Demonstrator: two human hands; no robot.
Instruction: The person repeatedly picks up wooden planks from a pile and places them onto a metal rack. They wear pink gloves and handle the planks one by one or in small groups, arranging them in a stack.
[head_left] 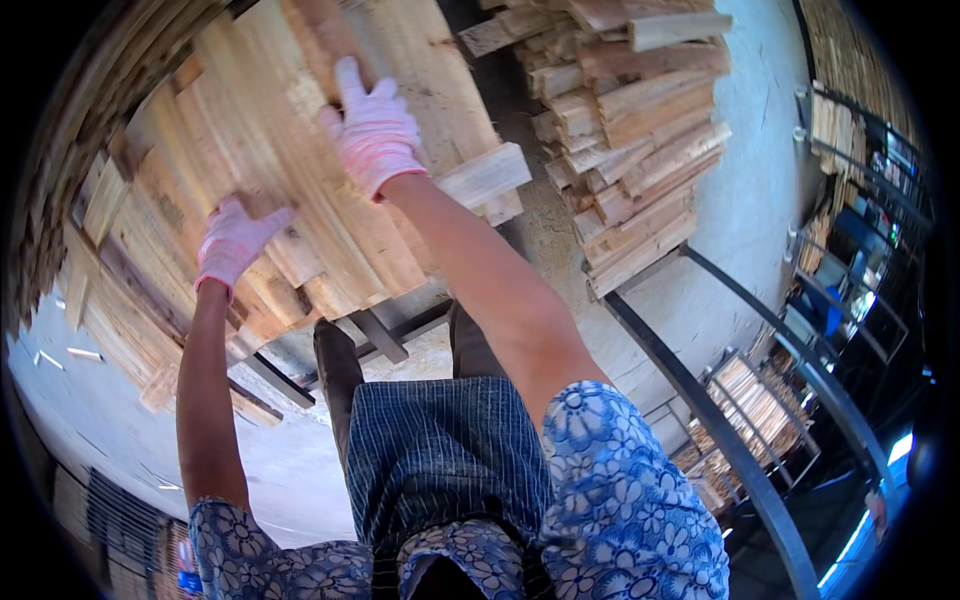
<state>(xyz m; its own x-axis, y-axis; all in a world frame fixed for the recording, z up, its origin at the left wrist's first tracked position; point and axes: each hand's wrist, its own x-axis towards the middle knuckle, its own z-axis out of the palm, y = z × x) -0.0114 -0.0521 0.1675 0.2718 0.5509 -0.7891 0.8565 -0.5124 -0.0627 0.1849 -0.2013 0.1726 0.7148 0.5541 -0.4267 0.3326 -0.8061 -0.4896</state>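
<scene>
Wooden boards [330, 225] lie side by side in a wide layer in front of me, their near ends uneven. My left hand [240, 238], in a pink-white knit glove, rests on the boards at the left, its thumb stretched to the right and nothing held. Farther away and to the right, my right hand [375, 130] wears a matching glove and lies on the boards with its fingers spread. A short pale wooden piece [487, 177] sticks out past the layer's right edge, just beyond the right wrist.
On the right stands a tall, uneven stack of wood pieces [650, 150], with dark metal bars [700, 400] reaching toward me. More stacked wood [50, 190] lines the far left. A rack of wood [750, 410] stands farther right, and scraps [85, 354] lie on the floor.
</scene>
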